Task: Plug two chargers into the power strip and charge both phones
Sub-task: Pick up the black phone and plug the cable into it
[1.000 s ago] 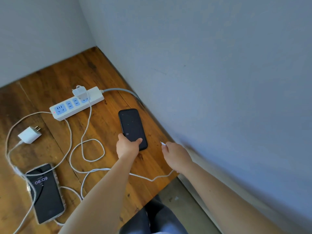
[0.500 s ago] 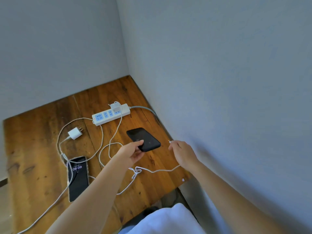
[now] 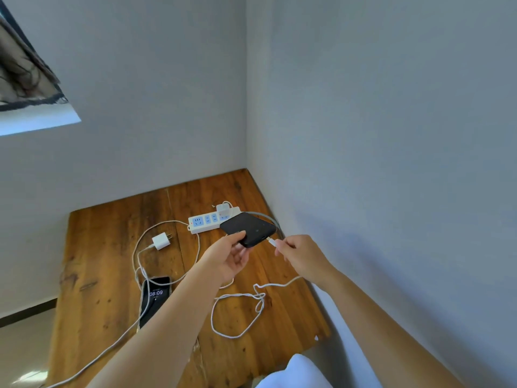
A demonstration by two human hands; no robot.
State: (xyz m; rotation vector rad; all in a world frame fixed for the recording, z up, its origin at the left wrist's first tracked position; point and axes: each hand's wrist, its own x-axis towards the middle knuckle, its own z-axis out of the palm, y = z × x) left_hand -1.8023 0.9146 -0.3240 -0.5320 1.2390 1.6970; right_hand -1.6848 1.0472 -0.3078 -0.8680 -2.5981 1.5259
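My left hand (image 3: 228,259) holds a black phone (image 3: 249,228) lifted above the wooden table (image 3: 106,247), its port end facing right. Pinched in my right hand (image 3: 300,254) is the plug of a white cable (image 3: 271,242), its tip just short of the phone's port. That cable (image 3: 237,315) loops over the table. One white charger (image 3: 223,210) sits plugged in the right end of the white power strip (image 3: 202,222). A second white charger (image 3: 161,241) lies loose on the table, its cable running to a second phone (image 3: 154,299) with a lit screen.
The table stands in a corner, with grey walls (image 3: 363,163) right behind and to the right of it. The strip's grey cord (image 3: 272,219) runs along the right wall. Something white (image 3: 291,373) lies below the table's near edge.
My left hand has lifted the black phone off the table and turned its port toward my right hand, which brought the cable plug up to it. The camera has tilted upward.
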